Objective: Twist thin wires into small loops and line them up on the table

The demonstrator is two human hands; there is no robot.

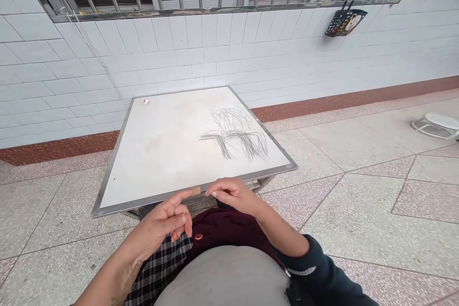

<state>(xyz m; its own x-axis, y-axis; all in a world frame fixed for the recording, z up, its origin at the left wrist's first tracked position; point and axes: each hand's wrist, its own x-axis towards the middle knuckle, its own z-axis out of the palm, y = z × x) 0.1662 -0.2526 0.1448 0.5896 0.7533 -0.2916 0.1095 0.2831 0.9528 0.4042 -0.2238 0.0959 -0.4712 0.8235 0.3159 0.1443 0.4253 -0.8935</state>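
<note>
My left hand (172, 217) is in front of the table's near edge, its index finger stretched out with a tan wrap (196, 191) at the tip. Its thumb presses toward the curled fingers; anything between them is too small to make out. Just right of that fingertip, my right hand (231, 194) has its thumb and bent fingers drawn together, and what they pinch cannot be made out. Thin dark strands (247, 141) lie in bunches on the right half of the white table (161, 143), with finer looping strands (229, 115) behind them.
A small red and white item (146, 102) lies at the table's back left corner. The table stands by a tiled wall (161, 64) below a barred window. A patterned bag (346, 21) hangs from the bars. On the floor at the far right is a white stool (439, 122).
</note>
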